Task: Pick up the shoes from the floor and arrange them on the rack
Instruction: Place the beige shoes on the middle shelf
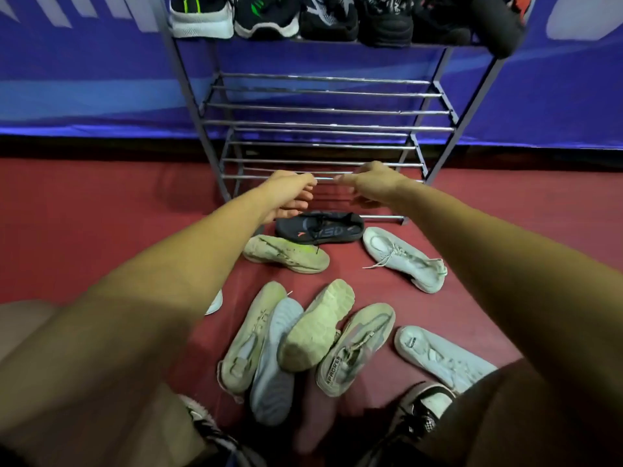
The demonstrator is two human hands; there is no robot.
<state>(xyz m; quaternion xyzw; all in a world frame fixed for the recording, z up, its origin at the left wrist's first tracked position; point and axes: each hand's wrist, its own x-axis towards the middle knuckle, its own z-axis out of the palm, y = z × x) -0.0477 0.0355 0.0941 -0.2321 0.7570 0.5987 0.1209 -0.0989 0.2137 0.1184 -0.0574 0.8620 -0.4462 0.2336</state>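
A metal shoe rack point(323, 111) stands ahead against a blue wall. Its top shelf holds several dark sneakers point(266, 15); the lower bar shelves are bare. On the red floor in front lie a black shoe point(320, 227) on its side, a beige shoe point(286, 254), a white laced shoe point(404, 259) and a heap of several pale shoes point(313, 332). My left hand point(293, 197) and my right hand point(367, 187) hover side by side above the black shoe, near the lowest bars. Both hold nothing, fingers loosely curled.
The blue banner wall point(84, 96) runs behind the rack. My own feet in dark patterned shoes point(421, 412) stand at the bottom edge. Another white shoe point(441, 357) lies at the right, and part of one point(215, 303) shows under my left arm.
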